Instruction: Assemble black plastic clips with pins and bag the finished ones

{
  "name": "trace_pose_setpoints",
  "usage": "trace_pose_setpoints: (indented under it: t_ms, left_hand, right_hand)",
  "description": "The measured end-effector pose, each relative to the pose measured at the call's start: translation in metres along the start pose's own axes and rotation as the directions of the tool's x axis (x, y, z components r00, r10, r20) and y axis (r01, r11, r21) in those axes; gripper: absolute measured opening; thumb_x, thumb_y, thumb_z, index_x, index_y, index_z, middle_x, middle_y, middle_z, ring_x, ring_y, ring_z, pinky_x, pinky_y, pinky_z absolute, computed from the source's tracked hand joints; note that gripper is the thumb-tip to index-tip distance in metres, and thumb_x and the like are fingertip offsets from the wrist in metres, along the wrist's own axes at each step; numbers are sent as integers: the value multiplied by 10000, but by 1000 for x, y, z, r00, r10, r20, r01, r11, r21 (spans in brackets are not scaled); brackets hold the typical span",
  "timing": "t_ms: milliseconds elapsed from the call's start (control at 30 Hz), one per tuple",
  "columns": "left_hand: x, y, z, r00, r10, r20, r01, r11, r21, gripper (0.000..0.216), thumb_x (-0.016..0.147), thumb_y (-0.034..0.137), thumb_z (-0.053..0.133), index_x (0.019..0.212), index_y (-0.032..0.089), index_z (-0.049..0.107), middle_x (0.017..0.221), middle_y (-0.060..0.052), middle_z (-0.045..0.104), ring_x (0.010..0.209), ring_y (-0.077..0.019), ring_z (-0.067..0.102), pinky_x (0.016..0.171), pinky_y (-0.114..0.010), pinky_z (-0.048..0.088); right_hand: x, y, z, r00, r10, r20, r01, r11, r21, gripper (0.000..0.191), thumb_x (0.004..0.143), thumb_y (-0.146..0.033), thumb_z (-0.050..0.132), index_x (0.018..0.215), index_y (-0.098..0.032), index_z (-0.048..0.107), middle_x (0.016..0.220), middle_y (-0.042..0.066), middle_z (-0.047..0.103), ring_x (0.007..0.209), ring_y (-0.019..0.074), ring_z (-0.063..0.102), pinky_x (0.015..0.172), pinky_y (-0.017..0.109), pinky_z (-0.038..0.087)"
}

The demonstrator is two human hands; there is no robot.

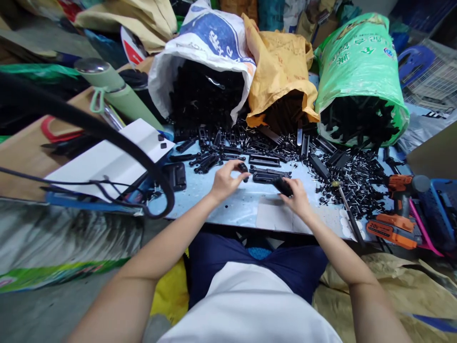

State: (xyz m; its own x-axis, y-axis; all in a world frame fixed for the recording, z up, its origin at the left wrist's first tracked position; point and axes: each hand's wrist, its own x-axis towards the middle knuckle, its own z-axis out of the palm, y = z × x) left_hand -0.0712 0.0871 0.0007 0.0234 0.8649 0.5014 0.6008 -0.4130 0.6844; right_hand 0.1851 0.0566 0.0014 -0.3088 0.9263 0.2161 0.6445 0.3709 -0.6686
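Note:
My left hand (pixel 226 180) is closed in a pinch on a small black plastic part (pixel 243 168) above the pale blue table (pixel 228 205). My right hand (pixel 296 197) grips a longer black plastic piece (pixel 283 186) that rests on the table just right of the left hand. Flat black bars (pixel 266 161) and many small black parts (pixel 342 186) lie scattered just beyond both hands.
Three open sacks of black parts stand at the back: white (pixel 203 52), yellow (pixel 282 66), green (pixel 360 62). An orange cordless drill (pixel 398 209) lies at right, a screwdriver (pixel 348 209) beside it. A white board (pixel 107 157), black hose (pixel 107 136) and green tube (pixel 114 90) crowd the left.

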Motion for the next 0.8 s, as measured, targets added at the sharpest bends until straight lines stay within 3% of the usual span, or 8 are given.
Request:
trace_pose_setpoints:
  t_ms: [100,167,267,367,467,600,700,800]
  left_hand:
    - [-16,13,3,995,2,101,8,995,-97,337,803,474,530,970,186,478,923,-61,638,818,-173,641,724,-292,527]
    - [-23,18,6,992,-2,125,17,993,-118,327,836,453,486,1020,184,456,946,-74,638,856,-180,640,732,-298,525]
    - [-28,25,9,988,17,152,-5,997,-78,308,849,423,473,1035,177,475,933,-74,635,850,-183,632,742,-307,515]
    - [-32,36,11,973,22,229,-7,998,-64,273,825,420,521,956,181,529,900,-57,635,830,-177,619,744,-294,503]
    - [-36,50,13,965,-59,255,79,994,-70,254,848,397,492,962,182,564,878,-48,642,801,-169,613,736,-286,496]
    - [-42,66,17,948,-126,293,175,973,-148,328,914,338,357,1091,184,587,805,-36,625,682,-137,586,700,-274,490]
    - [-45,72,22,931,-145,335,229,946,-228,378,922,332,334,1166,171,572,723,-12,560,541,-99,524,631,-254,484]
    - [-45,74,26,939,-169,300,243,942,-230,358,897,330,405,1159,167,586,701,-5,526,573,-107,527,637,-254,481]
  right_hand:
    - [-28,-10,12,977,-159,144,193,947,-258,290,818,-274,535,1091,-185,578,1089,146,552,984,266,528,827,453,471]
    - [-41,-15,18,943,-216,253,289,908,-304,307,833,-316,530,1102,-174,578,1155,162,537,1032,275,519,846,457,468]
    - [-39,-16,21,930,-215,299,310,896,-318,387,831,-342,548,1178,-172,541,1205,162,526,1141,282,466,952,495,394]
    - [-24,-14,20,953,-141,267,195,963,-188,376,856,-362,507,1183,-179,542,1085,139,591,1073,252,521,949,481,397]
    - [-12,-14,19,981,79,175,-110,979,173,446,897,-434,385,1261,-190,468,931,95,621,837,193,611,777,386,508]
    - [-6,-24,22,903,293,315,-429,677,598,611,857,-560,369,1356,-210,327,642,-12,566,525,132,570,515,279,519]
    - [-6,-33,26,889,318,331,-456,534,712,705,778,-627,455,1348,-228,345,599,-36,530,494,116,547,463,244,500]
    - [-6,-37,27,902,312,297,-424,518,743,708,752,-641,472,1339,-258,371,634,-35,532,487,100,534,449,233,493]
